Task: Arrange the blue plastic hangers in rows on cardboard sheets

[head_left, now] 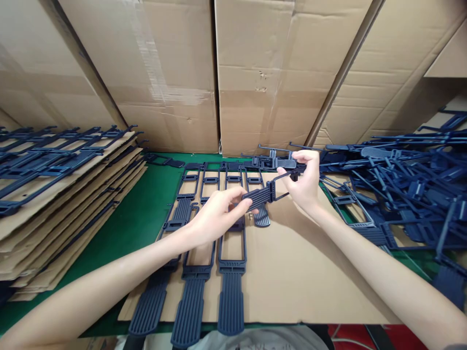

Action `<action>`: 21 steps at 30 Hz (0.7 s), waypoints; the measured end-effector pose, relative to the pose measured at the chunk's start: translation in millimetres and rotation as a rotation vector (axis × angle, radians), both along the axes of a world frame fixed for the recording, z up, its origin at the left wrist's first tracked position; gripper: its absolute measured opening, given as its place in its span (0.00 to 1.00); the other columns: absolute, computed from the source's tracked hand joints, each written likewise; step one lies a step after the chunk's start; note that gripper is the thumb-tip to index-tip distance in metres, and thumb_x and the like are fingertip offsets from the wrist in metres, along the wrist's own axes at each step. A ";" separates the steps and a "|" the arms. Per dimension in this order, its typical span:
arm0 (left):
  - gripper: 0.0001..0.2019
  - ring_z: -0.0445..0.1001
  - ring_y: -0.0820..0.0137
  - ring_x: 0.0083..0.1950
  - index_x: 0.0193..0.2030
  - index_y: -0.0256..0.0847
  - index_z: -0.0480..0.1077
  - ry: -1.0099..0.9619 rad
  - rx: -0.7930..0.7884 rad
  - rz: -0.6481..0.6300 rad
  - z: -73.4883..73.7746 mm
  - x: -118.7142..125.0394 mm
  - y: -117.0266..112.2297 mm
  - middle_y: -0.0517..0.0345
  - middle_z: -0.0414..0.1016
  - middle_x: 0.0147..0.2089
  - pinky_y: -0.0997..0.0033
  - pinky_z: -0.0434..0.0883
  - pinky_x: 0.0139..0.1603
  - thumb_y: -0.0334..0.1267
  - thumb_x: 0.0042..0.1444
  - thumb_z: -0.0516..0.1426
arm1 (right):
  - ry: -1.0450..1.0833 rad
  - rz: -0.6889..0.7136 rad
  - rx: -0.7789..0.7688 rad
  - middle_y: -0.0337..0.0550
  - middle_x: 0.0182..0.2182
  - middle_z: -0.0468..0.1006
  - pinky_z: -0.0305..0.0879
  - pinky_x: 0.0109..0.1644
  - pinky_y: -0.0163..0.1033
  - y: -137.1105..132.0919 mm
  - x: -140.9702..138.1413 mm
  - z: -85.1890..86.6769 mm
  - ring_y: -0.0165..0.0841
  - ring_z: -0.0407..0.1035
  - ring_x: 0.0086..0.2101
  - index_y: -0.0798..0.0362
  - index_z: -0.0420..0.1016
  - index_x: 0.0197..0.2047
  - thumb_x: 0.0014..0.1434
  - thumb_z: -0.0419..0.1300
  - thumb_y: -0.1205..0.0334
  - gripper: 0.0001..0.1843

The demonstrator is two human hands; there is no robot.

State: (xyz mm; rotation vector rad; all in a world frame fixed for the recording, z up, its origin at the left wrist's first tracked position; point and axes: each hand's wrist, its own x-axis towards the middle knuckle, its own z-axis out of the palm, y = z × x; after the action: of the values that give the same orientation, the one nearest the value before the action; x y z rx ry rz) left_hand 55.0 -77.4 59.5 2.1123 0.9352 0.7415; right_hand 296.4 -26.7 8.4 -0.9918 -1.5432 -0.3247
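Observation:
Between my two hands is a dark blue plastic frame piece [260, 197] with a ribbed paddle end, held tilted above a cardboard sheet [306, 272]. My left hand [222, 211] pinches the ribbed end. The frame's other end is in the closed fingers of my right hand [304, 180], which hide part of it. Under and left of my hands, similar blue frame pieces [231, 296] lie side by side in two rows on the cardboard, ribbed ends toward me. My left forearm covers part of them.
A large heap of blue frame pieces [404, 180] is piled at the right. At the left rises a stack of cardboard sheets [73, 233] with pieces layered between and on top. Tall cardboard boxes [262, 73] wall off the back of the green table [149, 189].

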 end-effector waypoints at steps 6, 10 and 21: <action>0.12 0.63 0.75 0.26 0.30 0.39 0.64 -0.236 0.058 0.215 -5.3 -5.3 19.4 0.64 0.63 0.25 0.76 0.61 0.28 0.43 0.61 0.51 | -0.290 -0.054 0.077 0.55 0.54 0.62 0.52 0.55 0.59 -3.0 -5.1 -5.6 0.50 0.57 0.56 0.49 0.59 0.51 0.56 0.61 0.56 0.22; 0.12 0.66 0.75 0.27 0.29 0.39 0.61 -0.373 -0.031 0.231 -3.4 -5.0 23.6 0.63 0.64 0.26 0.76 0.63 0.27 0.44 0.60 0.53 | -0.232 -0.187 0.088 0.52 0.42 0.68 0.53 0.49 0.58 -4.6 -3.5 -7.3 0.50 0.63 0.47 0.50 0.62 0.39 0.53 0.63 0.46 0.20; 0.13 0.75 0.71 0.35 0.38 0.39 0.64 -0.412 -0.211 0.054 -10.1 2.2 14.1 0.56 0.76 0.34 0.75 0.67 0.31 0.47 0.57 0.57 | -0.064 -0.107 -0.191 0.41 0.29 0.71 0.56 0.48 0.53 0.2 6.0 -6.0 0.39 0.67 0.34 0.51 0.64 0.30 0.56 0.62 0.46 0.17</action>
State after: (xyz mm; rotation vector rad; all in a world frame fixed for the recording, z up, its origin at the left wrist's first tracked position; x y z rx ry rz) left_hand 57.2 -63.3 49.3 1.6717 0.8050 1.0106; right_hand 302.4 -26.5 2.4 -1.2269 -1.6043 -0.2899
